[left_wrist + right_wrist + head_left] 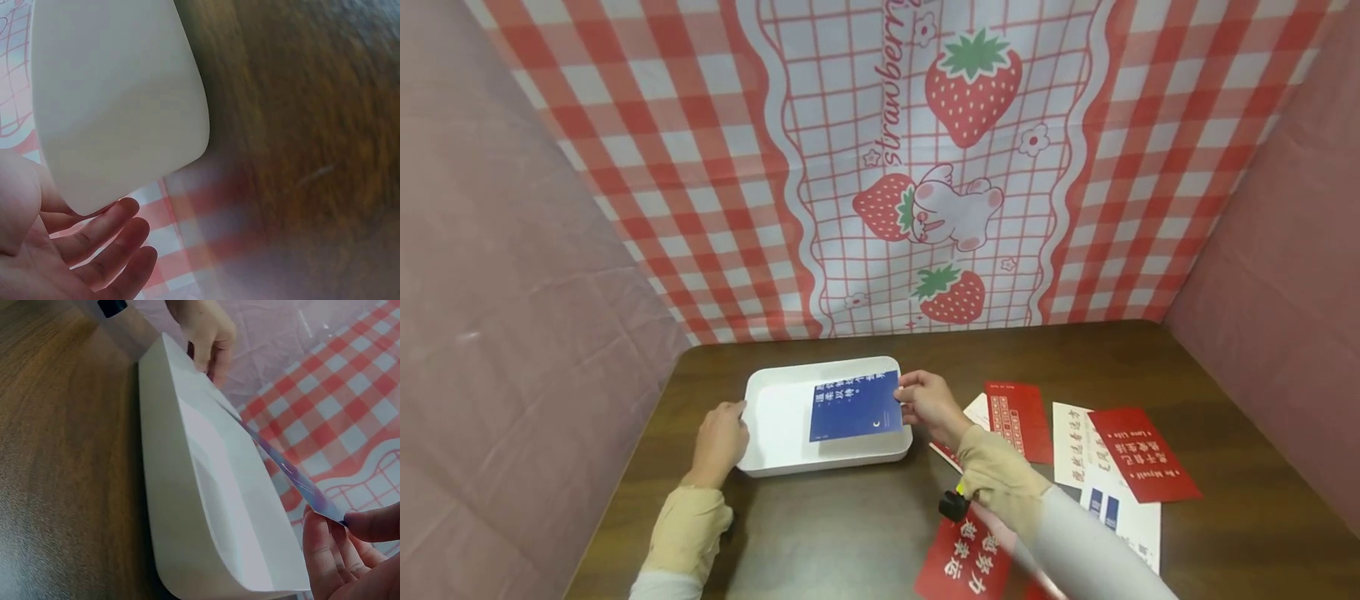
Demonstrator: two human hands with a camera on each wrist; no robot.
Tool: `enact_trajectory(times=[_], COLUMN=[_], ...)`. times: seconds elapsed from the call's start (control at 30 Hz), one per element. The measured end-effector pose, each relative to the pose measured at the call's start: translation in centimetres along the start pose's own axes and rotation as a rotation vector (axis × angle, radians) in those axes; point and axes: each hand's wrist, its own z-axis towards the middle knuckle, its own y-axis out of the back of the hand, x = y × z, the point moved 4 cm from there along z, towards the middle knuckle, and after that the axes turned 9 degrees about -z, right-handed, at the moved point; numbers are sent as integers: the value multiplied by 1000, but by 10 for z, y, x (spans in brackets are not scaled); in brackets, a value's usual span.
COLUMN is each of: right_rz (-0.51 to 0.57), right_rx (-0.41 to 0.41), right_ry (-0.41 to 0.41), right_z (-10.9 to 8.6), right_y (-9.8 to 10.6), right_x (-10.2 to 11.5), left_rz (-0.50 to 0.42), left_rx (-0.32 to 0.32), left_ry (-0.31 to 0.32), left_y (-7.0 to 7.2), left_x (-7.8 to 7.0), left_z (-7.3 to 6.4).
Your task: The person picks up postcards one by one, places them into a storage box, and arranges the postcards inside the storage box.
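A shallow white tray [831, 467] with rounded corners stands on the wooden table. My left hand [721, 439] holds its left end, and in the left wrist view the fingers [115, 228] curve round the end wall. With thumb and fingertips, my right hand [931, 407] pinches the right edge of a blue card [850, 408] printed with white characters and a small moon. Held above the tray's right part, the card slants in the right wrist view, its far end lower inside the tray.
On the table's right lie several cards: a red card [1144, 454] overlapping a white one [1071, 446], another red card [1028, 425] near my right wrist, and a red card [966, 554] at the front. A checked strawberry cloth [700, 167] hangs behind the table [820, 533].
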Motion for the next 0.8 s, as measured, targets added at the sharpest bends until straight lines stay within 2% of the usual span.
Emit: enact_trajectory(times=[0.53,0.8], right_rz=[-16,-116], right_rx=[27,82], right_ry=[-19,22], right_z=[3,6], right_y=[-19,-23], right_x=[-16,-19], left_rz=[-3,-8], left_rx=[17,29], left_ry=[5,20], left_y=[0,2], left_x=[0,0], left_z=[-1,0])
